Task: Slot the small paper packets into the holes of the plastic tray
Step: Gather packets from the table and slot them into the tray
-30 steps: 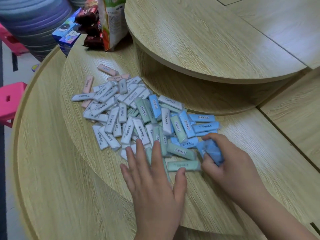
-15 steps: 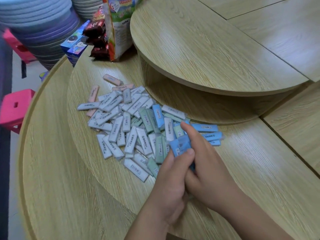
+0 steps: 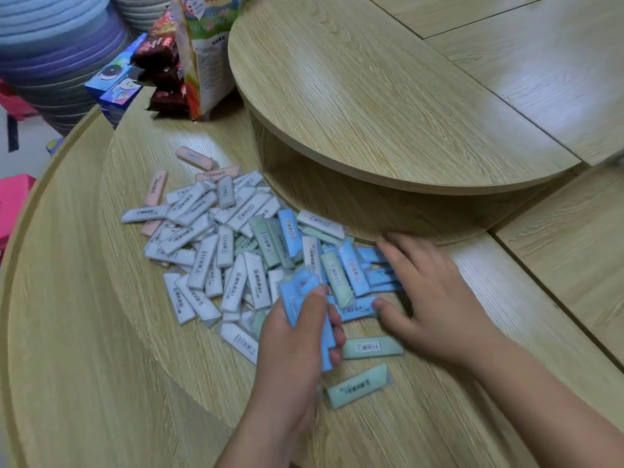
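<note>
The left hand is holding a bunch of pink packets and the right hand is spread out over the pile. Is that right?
Not quite. The packets held in the left hand are blue, not pink, as the head view shows. The rest is right: the right hand is spread out over the pile.

Snack bags [image 3: 206,62] and blue boxes [image 3: 114,84] sit on the wooden table [image 3: 84,332] beside a grey-purple plastic stack [image 3: 57,45].

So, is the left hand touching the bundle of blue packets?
Touching. In the head view the left hand grips the bundle of blue packets: its thumb lies across the front and its fingers curl round the other side.
</note>
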Tool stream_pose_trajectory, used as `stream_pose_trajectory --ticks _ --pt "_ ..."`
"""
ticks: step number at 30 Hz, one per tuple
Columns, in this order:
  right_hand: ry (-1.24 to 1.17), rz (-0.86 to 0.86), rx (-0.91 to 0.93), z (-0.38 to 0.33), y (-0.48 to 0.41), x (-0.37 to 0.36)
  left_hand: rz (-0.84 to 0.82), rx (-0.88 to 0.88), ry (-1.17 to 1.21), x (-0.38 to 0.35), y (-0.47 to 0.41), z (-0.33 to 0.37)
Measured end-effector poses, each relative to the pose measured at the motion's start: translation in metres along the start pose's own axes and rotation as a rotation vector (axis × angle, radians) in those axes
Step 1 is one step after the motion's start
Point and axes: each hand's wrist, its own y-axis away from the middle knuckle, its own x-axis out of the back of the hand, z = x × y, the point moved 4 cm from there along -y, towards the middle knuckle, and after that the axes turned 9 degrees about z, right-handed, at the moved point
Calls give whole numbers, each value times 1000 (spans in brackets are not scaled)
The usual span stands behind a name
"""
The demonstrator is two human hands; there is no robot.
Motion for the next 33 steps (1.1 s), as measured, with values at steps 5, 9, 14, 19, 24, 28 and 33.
stream_pose_trajectory --ticks 5,9,14,19,24,28,33 --pt "94 -40 89 14 0 0 -91 -71 -153 -4 -1 -1" --pt "93 -93 18 10 5 -4 -106 -103 -215 -7 -1 -2" --pt "105 -12 -78 -9 1 -10 -106 -130 -246 -7 -2 -1" --pt "74 3 -115 -21 0 -17 -145 -146 -268 -9 -3 0" --pt "114 -20 -111 -28 -1 -19 -186 -142 -250 -10 -9 0" --pt "149 41 -57 -25 -1 -18 -202 -117 -220 -11 -9 2" --pt "206 -11 -39 -20 -3 -20 -171 -78 -185 -9 -8 2"
